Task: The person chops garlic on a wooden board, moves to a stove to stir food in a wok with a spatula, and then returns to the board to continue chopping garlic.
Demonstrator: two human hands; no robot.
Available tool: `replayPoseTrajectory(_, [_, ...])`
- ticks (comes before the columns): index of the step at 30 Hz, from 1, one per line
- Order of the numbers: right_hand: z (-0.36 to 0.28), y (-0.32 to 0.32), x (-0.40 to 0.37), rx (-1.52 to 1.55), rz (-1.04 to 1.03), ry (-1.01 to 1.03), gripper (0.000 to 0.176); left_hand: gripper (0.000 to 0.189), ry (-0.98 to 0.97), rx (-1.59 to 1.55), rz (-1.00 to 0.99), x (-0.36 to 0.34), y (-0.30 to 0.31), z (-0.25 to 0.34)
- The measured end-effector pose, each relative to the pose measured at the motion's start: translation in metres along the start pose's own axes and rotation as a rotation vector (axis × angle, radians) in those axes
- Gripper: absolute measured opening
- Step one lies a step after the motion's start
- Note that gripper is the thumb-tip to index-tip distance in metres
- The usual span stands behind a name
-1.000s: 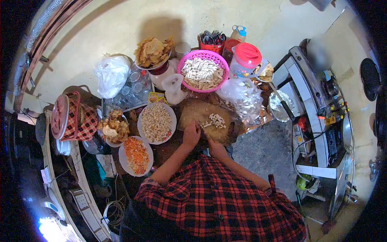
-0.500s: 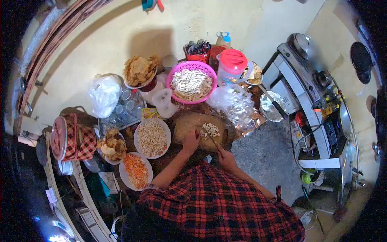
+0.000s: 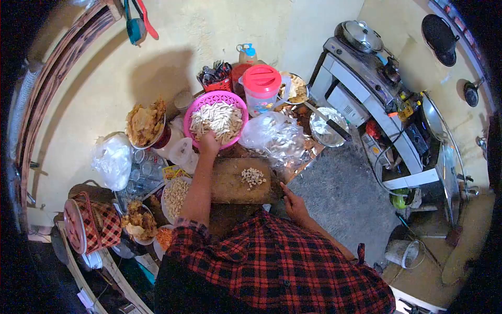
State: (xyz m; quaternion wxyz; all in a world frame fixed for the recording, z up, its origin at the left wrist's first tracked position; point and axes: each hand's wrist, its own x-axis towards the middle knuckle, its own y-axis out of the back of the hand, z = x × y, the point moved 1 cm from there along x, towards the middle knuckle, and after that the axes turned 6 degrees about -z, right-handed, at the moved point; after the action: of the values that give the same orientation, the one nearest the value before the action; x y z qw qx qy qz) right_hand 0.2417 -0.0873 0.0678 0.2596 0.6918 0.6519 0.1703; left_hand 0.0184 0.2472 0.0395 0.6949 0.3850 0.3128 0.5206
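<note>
I have the plaid shirt at the bottom of my head feed, both arms reaching forward. Cutting board lies flat right in front of it. Clear plastic bag lies crumpled just past the board, toward the right. Pink basket stands beyond the board, toward the left, full of pale strips. Red-lidded jug is upright just right of the basket. Left hand is down at the basket's near side, over the strips; fingers are hidden, so I can't tell if it's gripping. Right hand is at the board's right end, fingers curled; I can't make out what's in it. Diced pieces sit in a small pile on the board's right half.
</note>
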Motion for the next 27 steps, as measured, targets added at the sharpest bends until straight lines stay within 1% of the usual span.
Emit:
replayPoseTrajectory(1, [-0.001, 0.002, 0.000, 0.017, 0.004, -0.003, 0.056, 0.034, -0.005, -0.001, -0.002, 0.004, 0.001, 0.006])
replayPoseTrajectory(3, [0.001, 0.002, 0.001, 0.033, 0.011, -0.009, 0.056, 0.033, 0.209, 0.300, -0.114, 0.008, 0.006, 0.017])
replayPoseTrajectory(4, [0.004, 0.001, 0.003, 0.044, 0.027, 0.008, 0.056, 0.030, 0.189, 0.337, -0.168, 0.018, -0.002, 0.004])
replayPoseTrajectory(5, [0.008, 0.000, 0.003, 0.055, 0.040, 0.026, 0.056, 0.030, 0.188, 0.337, -0.170, 0.023, -0.014, -0.005])
replayPoseTrajectory(7, [0.002, 0.002, 0.004, 0.060, 0.025, 0.016, 0.056, 0.024, 0.158, 0.198, -0.119, 0.019, -0.010, -0.003])
replayPoseTrajectory(8, [-0.001, 0.002, 0.006, 0.064, 0.010, 0.010, 0.055, 0.024, 0.165, 0.199, -0.117, 0.015, -0.008, -0.004])
replayPoseTrajectory(9, [-0.005, 0.002, 0.008, 0.065, 0.002, 0.014, 0.055, 0.023, 0.107, 0.059, -0.077, 0.003, 0.005, 0.009])
replayPoseTrajectory(10, [-0.008, 0.001, 0.011, 0.059, -0.051, 0.010, 0.052, 0.022, 0.048, -0.081, -0.035, -0.005, 0.010, 0.014])
replayPoseTrajectory(11, [-0.010, 0.000, 0.012, 0.051, -0.105, 0.007, 0.049, 0.022, 0.056, -0.081, -0.032, -0.009, 0.008, 0.014])
replayPoseTrajectory(12, [-0.006, -0.005, 0.014, 0.050, -0.112, 0.011, 0.049, 0.020, -0.112, -0.247, 0.198, -0.009, 0.003, 0.010])
replayPoseTrajectory(13, [0.001, -0.014, 0.018, 0.017, -0.178, 0.096, 0.049, 0.018, -0.281, -0.409, 0.430, -0.016, 0.009, 0.017])
replayPoseTrajectory(14, [0.008, -0.022, 0.020, -0.015, -0.246, 0.183, 0.050, 0.015, -0.299, -0.238, 0.511, -0.033, 0.011, 0.023])
replayPoseTrajectory(15, [0.008, -0.025, 0.022, -0.014, -0.257, 0.191, 0.050, 0.015, -0.289, -0.232, 0.518, -0.052, 0.016, 0.031])
replayPoseTrajectory(17, [0.006, -0.033, 0.026, -0.012, -0.482, 0.148, 0.051, 0.014, -0.336, -0.251, 0.396, -0.088, 0.018, 0.040])
replayPoseTrajectory(18, [0.003, -0.034, 0.026, -0.011, -0.497, 0.156, 0.051, 0.014, -0.340, -0.201, 0.349, -0.106, 0.009, 0.033])
replayPoseTrajectory(19, [0.000, -0.033, 0.026, -0.068, -0.495, 0.137, 0.051, 0.015, -0.340, -0.152, 0.301, -0.123, -0.004, 0.024])
replayPoseTrajectory(21, [0.005, -0.037, 0.027, -0.127, -0.507, 0.130, 0.051, 0.017, -0.158, -0.150, 0.144, -0.154, -0.026, 0.013])
replayPoseTrajectory(22, [0.017, -0.044, 0.027, -0.133, -0.442, 0.119, 0.050, 0.017, -0.143, -0.148, 0.153, -0.169, -0.027, 0.017])
replayPoseTrajectory(23, [0.029, -0.051, 0.026, -0.140, -0.378, 0.106, 0.050, 0.019, -0.133, -0.200, 0.123, -0.184, -0.029, 0.022])
replayPoseTrajectory(24, [0.027, -0.052, 0.025, -0.143, -0.393, 0.113, 0.050, 0.020, -0.125, -0.253, 0.093, -0.196, -0.030, 0.027])
replayPoseTrajectory(25, [0.020, -0.048, 0.025, -0.109, -0.353, 0.116, 0.050, 0.020, -0.111, -0.254, 0.100, -0.205, -0.033, 0.032])
replayPoseTrajectory(26, [0.013, -0.044, 0.025, -0.076, -0.310, 0.119, 0.050, 0.021, -0.065, -0.347, 0.047, -0.212, -0.037, 0.036])
replayPoseTrajectory(27, [0.007, -0.044, 0.025, -0.078, -0.320, 0.125, 0.050, 0.021, -0.021, -0.441, -0.005, -0.216, -0.039, 0.036])
